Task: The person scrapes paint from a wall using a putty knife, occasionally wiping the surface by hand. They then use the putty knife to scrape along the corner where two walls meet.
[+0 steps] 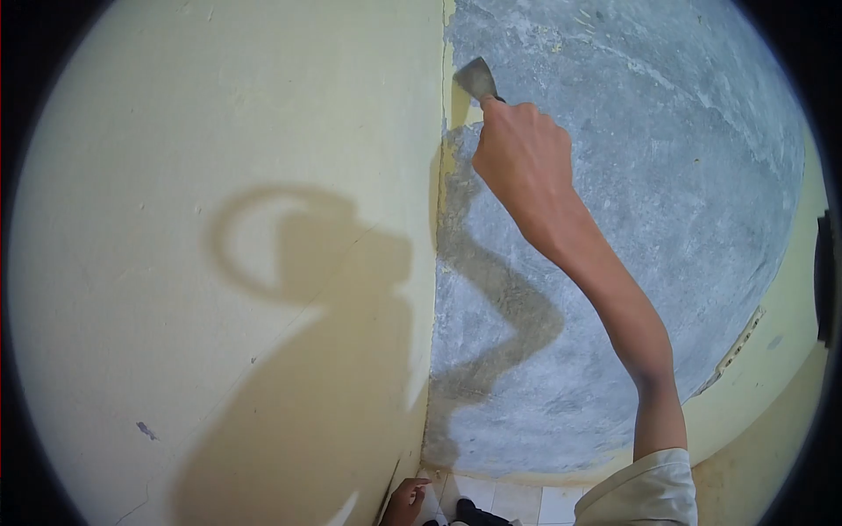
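My right hand is wrapped round the handle of a scraper, high on the wall near the corner. The scraper's flat metal blade points up and left, over a strip of yellow paint at the edge of the bare grey wall. Whether the blade touches the wall is hard to tell. Low in the view, my left hand is beside the base of the cream wall, with its fingers partly curled; nothing can be made out in it.
Shadows of a head and an arm fall across both walls. Pale floor tiles and a dark shoe show at the bottom. A dark object is at the right edge. Broken plaster lines the grey area's lower right.
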The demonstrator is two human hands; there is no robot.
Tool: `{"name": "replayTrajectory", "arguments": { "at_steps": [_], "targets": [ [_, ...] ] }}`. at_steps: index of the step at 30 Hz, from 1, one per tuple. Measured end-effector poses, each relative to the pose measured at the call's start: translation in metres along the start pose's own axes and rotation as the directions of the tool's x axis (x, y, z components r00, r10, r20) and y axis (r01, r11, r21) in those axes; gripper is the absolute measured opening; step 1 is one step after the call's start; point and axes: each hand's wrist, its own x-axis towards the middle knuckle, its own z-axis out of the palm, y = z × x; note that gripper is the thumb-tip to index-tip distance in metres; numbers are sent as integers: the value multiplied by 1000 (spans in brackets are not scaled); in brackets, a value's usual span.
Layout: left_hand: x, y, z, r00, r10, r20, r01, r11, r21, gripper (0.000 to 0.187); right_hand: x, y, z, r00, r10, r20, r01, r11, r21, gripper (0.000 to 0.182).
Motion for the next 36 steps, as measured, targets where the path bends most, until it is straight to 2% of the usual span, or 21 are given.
{"name": "replayTrajectory", "arguments": {
  "at_steps": [2, 3, 5, 8, 9, 11, 14, 16, 18, 20, 22, 24, 26, 31, 33, 35, 36],
  "targets": [
    [7, 7, 0, 1000, 20, -4, -20, 1000, 3, 24, 2, 5, 6, 999, 25, 36, -25, 1000, 14, 26],
    [7, 8, 2, 1000, 9, 8, -9, 1000, 10, 24, 0, 6, 5, 999, 25, 40, -25, 1000, 7, 26],
    [-3, 9, 0, 999, -17, 34, 16, 999, 31, 24, -8, 4, 4, 1000, 6, 8, -6, 1000, -31, 7],
    [-3, 7, 6, 999, 35, 27, -35, 999, -5, 24, -10, 11, 11, 999, 41, 14, -41, 999, -4, 6],
    [-7, 1, 8, 999, 4, 48, -4, 1000, -4, 24, -8, 11, 10, 999, 50, 16, -50, 999, -12, 6],
    [-8, 5, 15, 997, -35, 70, 36, 999, -8, 25, 0, 2, 7, 1000, -22, -19, 21, 998, -57, 6],
    [-13, 19, 9, 997, -21, 77, 22, 1000, -9, 24, -12, 10, -1, 999, -16, -43, 15, 999, -32, 6],
    [-16, 17, 15, 994, -77, 71, 81, 996, -44, 25, 1, 8, 9, 996, -45, -72, 41, 998, -57, 7],
    [-11, 16, 24, 995, -36, 94, 40, 998, -38, 26, 0, 15, 6, 994, -62, -90, 55, 995, -84, 8],
    [-24, 17, 17, 994, -24, 106, 25, 1000, -8, 26, -8, 15, -3, 998, -66, 13, 67, 996, -62, 8],
    [-15, 31, 23, 990, -43, 134, 43, 999, 7, 27, 0, 14, 12, 998, -65, -22, 64, 997, -41, 8],
    [-15, 32, 25, 993, 4, 119, -4, 1000, 4, 26, 4, 19, 18, 998, -30, -48, 27, 999, -43, 8],
    [-13, 29, 32, 993, 53, 105, -52, 999, -11, 26, 11, 9, 16, 995, -88, -56, 85, 994, -63, 7],
    [-29, 6, 37, 998, 23, 55, -16, 993, -113, 26, -3, 16, 6, 1000, -5, 30, 6, 999, -36, 7],
    [-34, 2, 36, 995, -22, 102, 31, 996, -85, 25, 2, 7, 13, 996, -68, -61, 62, 994, -95, 8],
    [-41, -1, 33, 988, -83, 131, 89, 995, -46, 25, -6, 14, 2, 998, -53, -30, 51, 997, -62, 8],
    [-42, -4, 34, 992, -36, 121, 40, 998, -38, 25, -8, 13, -2, 999, -43, 1, 43, 999, -29, 7]
  ]
}}
